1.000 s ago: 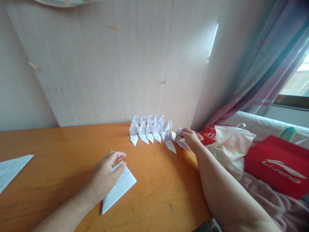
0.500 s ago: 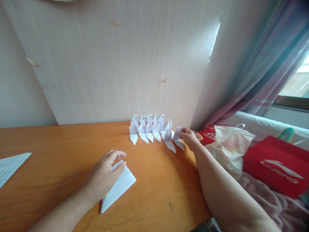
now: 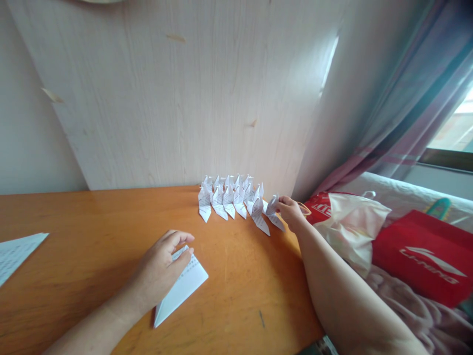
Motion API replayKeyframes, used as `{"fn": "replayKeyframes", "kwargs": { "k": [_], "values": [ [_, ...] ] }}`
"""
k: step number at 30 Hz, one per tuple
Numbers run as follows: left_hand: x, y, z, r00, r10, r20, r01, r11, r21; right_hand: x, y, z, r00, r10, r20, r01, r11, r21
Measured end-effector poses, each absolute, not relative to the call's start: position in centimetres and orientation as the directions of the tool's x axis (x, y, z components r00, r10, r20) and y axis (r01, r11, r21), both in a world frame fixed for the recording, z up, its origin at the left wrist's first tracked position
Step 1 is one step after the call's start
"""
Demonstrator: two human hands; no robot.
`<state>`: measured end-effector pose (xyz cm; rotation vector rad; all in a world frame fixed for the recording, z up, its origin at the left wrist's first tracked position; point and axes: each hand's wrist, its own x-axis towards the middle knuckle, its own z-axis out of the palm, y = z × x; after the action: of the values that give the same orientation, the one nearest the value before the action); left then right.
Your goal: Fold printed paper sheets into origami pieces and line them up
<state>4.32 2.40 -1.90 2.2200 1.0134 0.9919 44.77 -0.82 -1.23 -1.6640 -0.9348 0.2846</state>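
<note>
At the right end of the group, my right hand (image 3: 290, 212) pinches a folded paper crane (image 3: 273, 209) made of printed paper; its lower wing rests near the table top. Several similar paper cranes (image 3: 228, 199) stand in close rows to its left, and one crane (image 3: 259, 217) sits slightly forward of them. My left hand (image 3: 164, 268) hovers over or rests on a folded sheet of printed paper (image 3: 188, 283), thumb and fingers apart. The hand covers the sheet's left part.
The wooden table (image 3: 111, 217) backs onto a pale panel (image 3: 185, 108). Printed sheets (image 3: 20, 254) lie at the left edge. Beyond the table's right side are a white plastic bag (image 3: 353, 222), a red bag (image 3: 424, 256) and a mauve blanket (image 3: 402, 305). A dark object (image 3: 320, 346) shows at the bottom edge.
The crane in my right hand has shifted very slightly to the right. My left hand and the folded sheet stay in place.
</note>
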Motion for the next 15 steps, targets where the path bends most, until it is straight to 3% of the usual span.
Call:
{"fn": "replayKeyframes", "kwargs": {
  "k": [15],
  "values": [
    [4.22, 2.26, -1.70, 0.460, 0.795, 0.396, 0.433, -0.590, 0.681, 45.08, -0.82, -1.38, 0.654, 0.712, 0.255, 0.407, -0.047, -0.912]
  ]
}}
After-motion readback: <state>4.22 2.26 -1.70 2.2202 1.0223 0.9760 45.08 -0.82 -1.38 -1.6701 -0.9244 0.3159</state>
